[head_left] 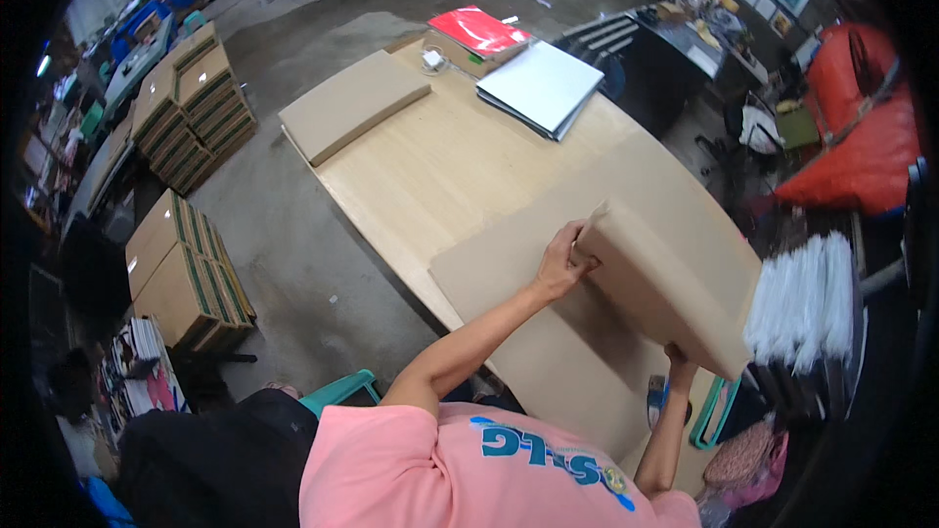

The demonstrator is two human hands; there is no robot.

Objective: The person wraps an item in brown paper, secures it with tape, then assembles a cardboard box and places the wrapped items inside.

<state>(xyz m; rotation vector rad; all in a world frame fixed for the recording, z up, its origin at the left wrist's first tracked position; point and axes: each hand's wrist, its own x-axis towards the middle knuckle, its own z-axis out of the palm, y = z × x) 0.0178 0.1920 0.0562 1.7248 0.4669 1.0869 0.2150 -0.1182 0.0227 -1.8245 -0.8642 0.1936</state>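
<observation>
A flat, thick package wrapped in brown paper (663, 284) stands tilted on its edge above the table. My left hand (565, 264) grips its far left corner, the thumb on the side facing me. At the near lower end, my right hand (679, 364) has hold of the same package; some of its fingers are hidden. Beneath lies a large sheet of brown paper (509, 279), spread over the right part of the wooden table (421, 186). A blue-handled tool (655, 401) lies close to my right forearm, partly covered.
Another brown wrapped package (357, 103) lies at the table's far left. Near the far edge are a white charger (431, 60), a red folder (477, 31) and white sheets (543, 86). Plastic-wrapped bundles (800, 301) stand to the right. Stacked cartons (181, 269) occupy the floor at left.
</observation>
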